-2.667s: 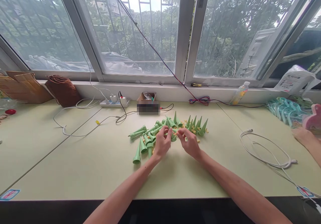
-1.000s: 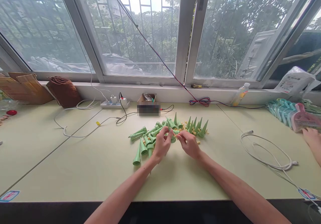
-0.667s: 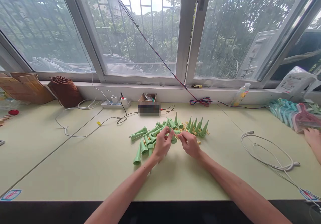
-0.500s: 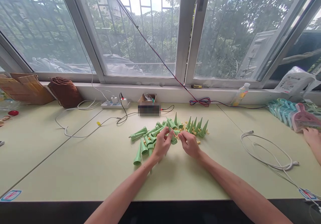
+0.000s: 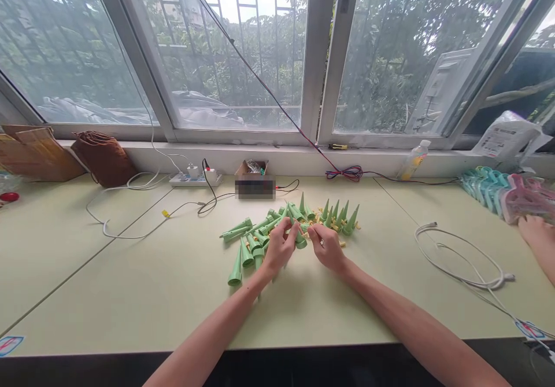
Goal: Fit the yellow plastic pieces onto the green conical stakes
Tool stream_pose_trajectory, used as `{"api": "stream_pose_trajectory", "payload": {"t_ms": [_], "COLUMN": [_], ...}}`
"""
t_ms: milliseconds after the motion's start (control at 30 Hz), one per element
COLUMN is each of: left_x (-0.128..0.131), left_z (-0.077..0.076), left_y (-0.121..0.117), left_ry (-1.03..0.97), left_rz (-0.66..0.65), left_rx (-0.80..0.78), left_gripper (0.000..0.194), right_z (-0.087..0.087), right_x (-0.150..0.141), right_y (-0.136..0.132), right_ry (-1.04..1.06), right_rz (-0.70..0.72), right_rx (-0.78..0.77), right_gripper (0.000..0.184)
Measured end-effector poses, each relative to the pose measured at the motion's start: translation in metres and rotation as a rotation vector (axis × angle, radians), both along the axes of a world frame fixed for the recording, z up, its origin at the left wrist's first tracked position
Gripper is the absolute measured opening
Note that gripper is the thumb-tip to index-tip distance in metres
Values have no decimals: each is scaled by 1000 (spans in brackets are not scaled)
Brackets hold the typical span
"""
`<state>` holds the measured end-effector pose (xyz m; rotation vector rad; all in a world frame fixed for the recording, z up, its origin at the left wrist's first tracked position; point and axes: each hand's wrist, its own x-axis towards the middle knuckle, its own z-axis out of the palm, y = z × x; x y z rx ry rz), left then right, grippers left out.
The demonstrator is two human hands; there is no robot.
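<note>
A green plastic watering spike [image 5: 300, 240] is gripped in my left hand [image 5: 281, 247], its wide round end tilted down and toward me. My right hand [image 5: 328, 249] is closed in a pinch just right of the spike; what lies between its fingertips is too small to make out. Around and behind my left hand lie more green spikes [image 5: 235, 271] in a loose heap. Beyond my right hand several spikes [image 5: 350, 220] stand upright on their wide ends, with small yellow plastic pieces [image 5: 358, 225] among them.
A small open carton [image 5: 252, 168] and a power strip [image 5: 196, 180] stand near the sill. A coiled white cable [image 5: 459, 277] lies to the right. At the far right, another person's hand [image 5: 535, 231] touches pink plastic items [image 5: 520, 199]. A bottle [image 5: 415, 161] leans behind.
The view has shifted slightly. Both hands stay almost in place at the spike, with only a small shift of the right fingertips. No thing has visibly been picked up or let go.
</note>
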<state>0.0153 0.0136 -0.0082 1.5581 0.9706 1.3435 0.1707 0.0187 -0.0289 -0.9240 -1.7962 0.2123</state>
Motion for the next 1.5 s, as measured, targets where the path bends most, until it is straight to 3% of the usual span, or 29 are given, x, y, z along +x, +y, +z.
{"api": "stream_pose_trajectory", "payload": {"t_ms": [700,1167,1500], "left_x": [-1,4,3], "left_z": [5,-3,-4], "left_y": [3,-1,-2], "left_ry": [130,216,287], "left_rz": [63,5,12], "left_rx": [161,251,271], "left_gripper": [25,15,16], "right_z": [0,-11,-17], "right_x": [4,0,0], "right_y": [2,0,2], "right_ry": [-69,-139,-130], "right_rz": [34,-69,-113], "right_rx": [33,211,201], "right_gripper": [43,49,46]}}
